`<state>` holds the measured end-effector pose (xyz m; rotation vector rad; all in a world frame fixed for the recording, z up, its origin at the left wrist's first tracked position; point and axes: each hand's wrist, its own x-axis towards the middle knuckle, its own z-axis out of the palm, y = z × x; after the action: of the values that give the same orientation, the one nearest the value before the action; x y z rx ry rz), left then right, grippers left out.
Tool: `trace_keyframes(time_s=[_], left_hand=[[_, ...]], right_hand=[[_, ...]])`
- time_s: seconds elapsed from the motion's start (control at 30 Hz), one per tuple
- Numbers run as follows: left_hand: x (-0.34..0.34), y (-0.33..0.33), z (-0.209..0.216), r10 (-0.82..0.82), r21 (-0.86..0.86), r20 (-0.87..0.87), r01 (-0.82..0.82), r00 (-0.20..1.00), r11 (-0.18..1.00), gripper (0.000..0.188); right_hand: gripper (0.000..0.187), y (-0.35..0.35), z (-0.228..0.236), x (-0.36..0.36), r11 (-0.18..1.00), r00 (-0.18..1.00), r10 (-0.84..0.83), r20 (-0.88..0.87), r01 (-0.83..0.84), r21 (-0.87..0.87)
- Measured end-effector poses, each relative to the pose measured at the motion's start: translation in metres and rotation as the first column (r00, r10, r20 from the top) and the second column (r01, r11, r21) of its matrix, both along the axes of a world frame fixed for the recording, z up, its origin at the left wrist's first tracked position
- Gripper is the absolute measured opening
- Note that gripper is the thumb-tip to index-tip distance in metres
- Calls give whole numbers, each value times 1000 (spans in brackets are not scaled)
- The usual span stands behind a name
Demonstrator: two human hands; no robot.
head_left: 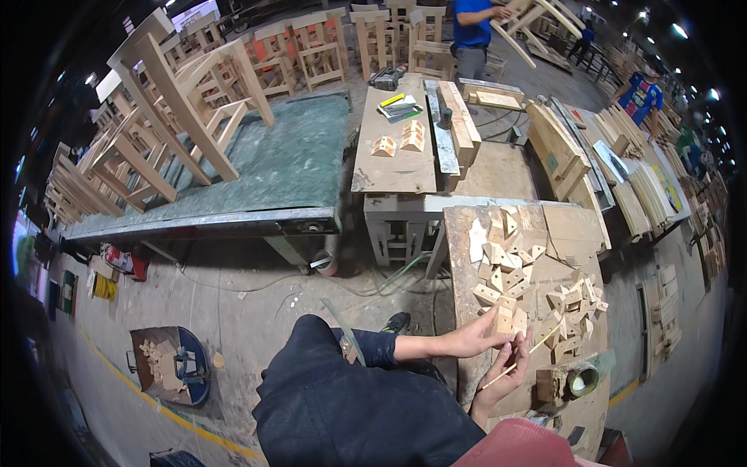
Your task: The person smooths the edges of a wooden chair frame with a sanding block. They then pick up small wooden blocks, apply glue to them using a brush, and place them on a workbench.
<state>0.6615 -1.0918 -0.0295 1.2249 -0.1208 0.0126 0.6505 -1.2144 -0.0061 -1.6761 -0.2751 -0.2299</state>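
Note:
Over the near part of a workbench (462,288), my left hand (473,336) is closed on a small pale wooden block (506,317) with drilled holes. Close beside it, my right hand (507,375) pinches a thin wooden stick (537,347) that slants up to the right. The right fingertips are near the held block; I cannot tell whether they touch it. Beyond my hands lies a loose pile of similar wooden blocks (510,268). More blocks (577,307) are heaped to the right, around the stick's far end.
A round open container (582,381) stands right of my right hand. Chair frames (187,117) crowd a green-topped table (288,156) at the left. Farther ahead, a board (389,175) bears grouped blocks. A bin (175,366) of offcuts sits on the floor. Two people work in the background.

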Motion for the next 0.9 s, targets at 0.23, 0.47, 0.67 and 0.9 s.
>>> trace_keyframes(time_s=[0.23,0.47,0.67,0.9], left_hand=[[1,-12,3,-67,-31,-63,66,996,997,55],[5,-17,0,-279,-192,27,279,960,941,62],[1,-11,-1,-261,-232,41,264,964,936,64],[-7,6,21,-320,-244,39,320,946,915,70]], right_hand=[[27,-14,-2,-4,993,993,-116,17,116,-25],[35,-18,-3,-8,992,995,-91,34,88,94],[49,-14,-7,-7,995,998,-33,53,28,99],[49,-11,1,-6,999,1000,-2,24,1,44]])
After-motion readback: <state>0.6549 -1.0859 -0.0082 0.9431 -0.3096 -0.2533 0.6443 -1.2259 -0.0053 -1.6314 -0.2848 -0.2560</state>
